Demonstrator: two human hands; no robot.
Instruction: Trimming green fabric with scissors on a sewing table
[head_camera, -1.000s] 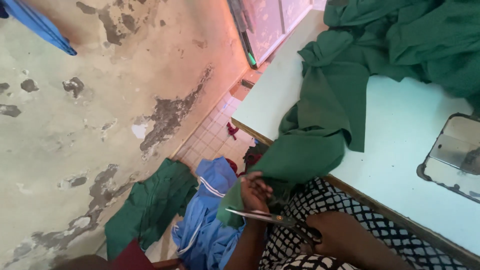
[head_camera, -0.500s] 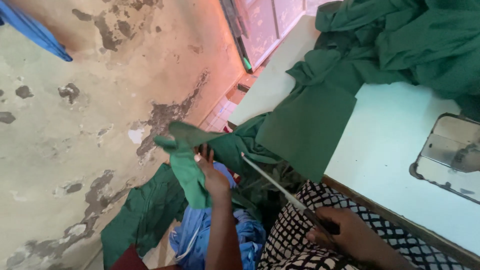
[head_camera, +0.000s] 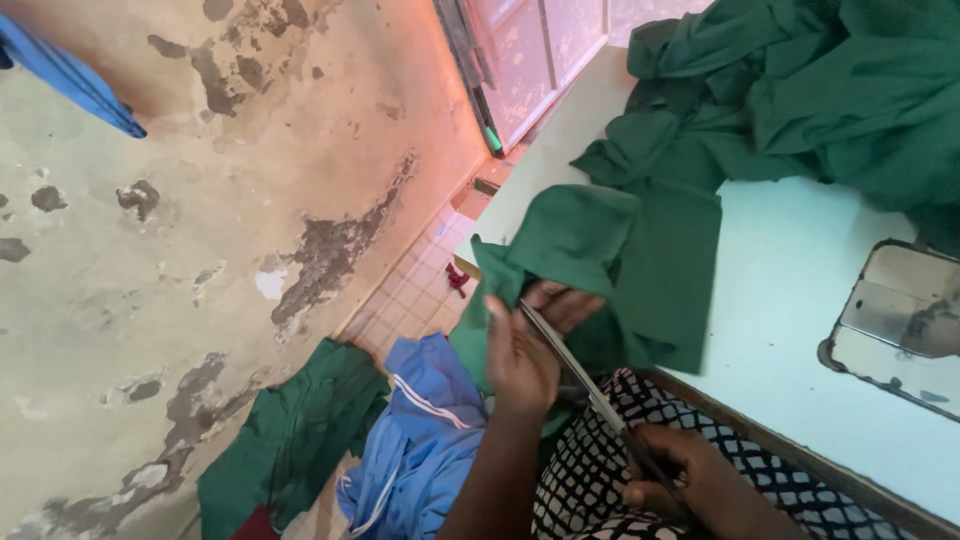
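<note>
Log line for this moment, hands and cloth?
left hand: holds green cloth | right hand: holds scissors, blades at cloth | cloth trails onto table

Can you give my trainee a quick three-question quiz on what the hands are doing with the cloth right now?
1. True or false: the left hand grips the green fabric hanging off the table.
2. What does the right hand hold? A) scissors B) a tape measure C) an iron
3. What colour is the garment heaped on the floor beside the person's knee?

Key: 1 true. 2 A, the scissors, blades pointing up toward the fabric. 3 blue.
</note>
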